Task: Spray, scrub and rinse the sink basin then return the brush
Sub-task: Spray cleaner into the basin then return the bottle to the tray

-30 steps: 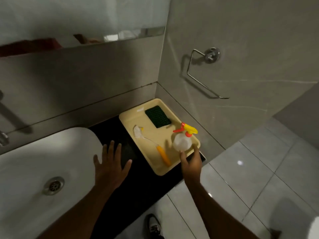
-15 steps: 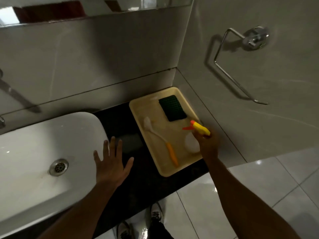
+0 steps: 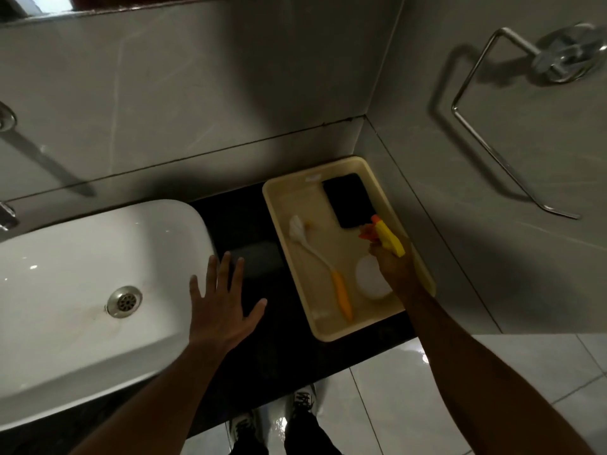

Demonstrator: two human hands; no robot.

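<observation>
A white sink basin (image 3: 65,290) with a metal drain (image 3: 124,302) fills the left. To its right a cream tray (image 3: 328,333) sits on the black counter. In the tray lie a brush (image 3: 320,257) with white bristles and an orange handle, a dark green scrub pad (image 3: 348,200), and a white spray bottle (image 3: 369,282) with a yellow and orange trigger head. My right hand (image 3: 392,266) is closed around the bottle's neck, just under the trigger. My left hand (image 3: 220,307) hovers with fingers spread over the basin's right rim and the counter, holding nothing.
A chrome towel ring (image 3: 512,103) hangs on the right wall above the tray. The tap (image 3: 6,215) is just visible at the left edge. A dark sponge-like block (image 3: 259,262) lies on the counter between sink and tray. Shoes (image 3: 272,418) stand on glossy floor tiles below.
My right hand moved from the tray's near edge up onto the spray bottle and closed on its neck. The view tilted down and toward the sink. My left hand stayed spread.
</observation>
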